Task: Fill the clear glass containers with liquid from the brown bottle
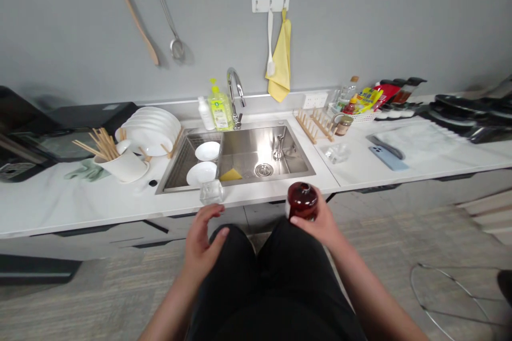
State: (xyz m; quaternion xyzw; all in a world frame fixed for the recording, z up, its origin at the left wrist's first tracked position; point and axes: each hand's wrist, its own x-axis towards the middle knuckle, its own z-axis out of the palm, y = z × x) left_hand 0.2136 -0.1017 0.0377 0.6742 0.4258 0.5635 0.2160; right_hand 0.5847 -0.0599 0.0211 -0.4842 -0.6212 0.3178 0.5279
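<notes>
My right hand (322, 222) is wrapped round a dark red-brown bottle (303, 200), held in front of the counter edge above my right thigh. A small round opening shows at the bottle's top; a pale label edge is on its left side. Over my left thigh, my left hand (206, 237) is open, thumb and fingers apart, with nothing in it. Nearest to that hand is a clear square glass container (212, 192) at the front rim of the steel sink (256, 144). Two white bowls (202, 173) sit in the sink's left part, beside a yellow cloth (231, 175).
On the left stand a chopstick holder (127, 165) and racked white plates (154, 133). A faucet (236, 90) and green soap bottle (221, 109) are behind the sink. To the right are a wooden rack (316, 125), a jar (343, 126), a phone (388, 157) and black pans (464, 112).
</notes>
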